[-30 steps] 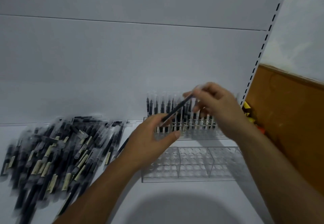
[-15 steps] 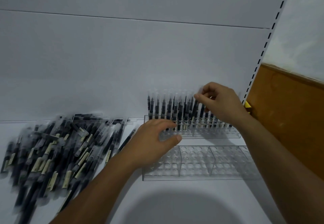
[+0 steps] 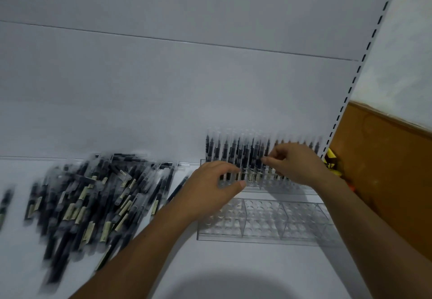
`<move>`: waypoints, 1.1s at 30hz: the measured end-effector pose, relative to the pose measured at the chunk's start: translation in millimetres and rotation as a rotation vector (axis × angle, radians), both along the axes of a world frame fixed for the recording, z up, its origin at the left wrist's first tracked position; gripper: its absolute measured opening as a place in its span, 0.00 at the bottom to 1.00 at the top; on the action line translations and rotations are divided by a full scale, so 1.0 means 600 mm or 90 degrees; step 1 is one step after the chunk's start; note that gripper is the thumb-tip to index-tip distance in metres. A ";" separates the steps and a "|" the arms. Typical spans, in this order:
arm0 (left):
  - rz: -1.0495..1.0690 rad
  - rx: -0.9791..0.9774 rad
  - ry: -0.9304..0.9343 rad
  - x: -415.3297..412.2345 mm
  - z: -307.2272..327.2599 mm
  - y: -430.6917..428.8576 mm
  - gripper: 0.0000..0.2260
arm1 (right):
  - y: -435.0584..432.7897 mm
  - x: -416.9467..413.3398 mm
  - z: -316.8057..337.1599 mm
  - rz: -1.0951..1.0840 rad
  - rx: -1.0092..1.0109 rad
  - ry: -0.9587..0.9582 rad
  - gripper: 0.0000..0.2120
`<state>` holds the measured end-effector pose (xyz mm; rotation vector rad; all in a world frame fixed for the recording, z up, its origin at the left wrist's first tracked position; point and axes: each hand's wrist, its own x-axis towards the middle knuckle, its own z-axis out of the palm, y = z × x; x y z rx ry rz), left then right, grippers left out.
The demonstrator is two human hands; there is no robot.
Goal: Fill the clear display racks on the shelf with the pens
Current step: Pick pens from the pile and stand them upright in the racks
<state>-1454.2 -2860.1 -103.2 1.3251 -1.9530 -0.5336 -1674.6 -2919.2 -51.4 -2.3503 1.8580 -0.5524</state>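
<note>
A heap of black pens in clear sleeves (image 3: pixel 93 193) lies on the left of the white shelf (image 3: pixel 233 263). A clear rear rack (image 3: pixel 254 183) against the back panel holds several upright black pens (image 3: pixel 231 153). In front of it sits a clear front rack (image 3: pixel 264 219) with bare holes. My right hand (image 3: pixel 297 165) pinches one pen among the standing ones in the rear rack. My left hand (image 3: pixel 210 188) hovers with relaxed fingers at the rear rack's left front, thumb by its edge, holding nothing.
A slotted shelf upright (image 3: pixel 350 88) runs up the right side. Beyond it stands an orange-brown board (image 3: pixel 385 170), with a yellow item (image 3: pixel 332 160) wedged beside the racks. The white back panel (image 3: pixel 163 88) rises right behind the rear rack.
My left hand let go of the pen it shared with my right hand. My right hand carried that pen to the rear rack and moved down among the standing pens.
</note>
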 end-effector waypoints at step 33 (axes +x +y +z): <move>0.662 0.115 -0.001 0.444 -0.010 0.200 0.20 | 0.047 0.308 -0.009 0.228 0.101 0.065 0.03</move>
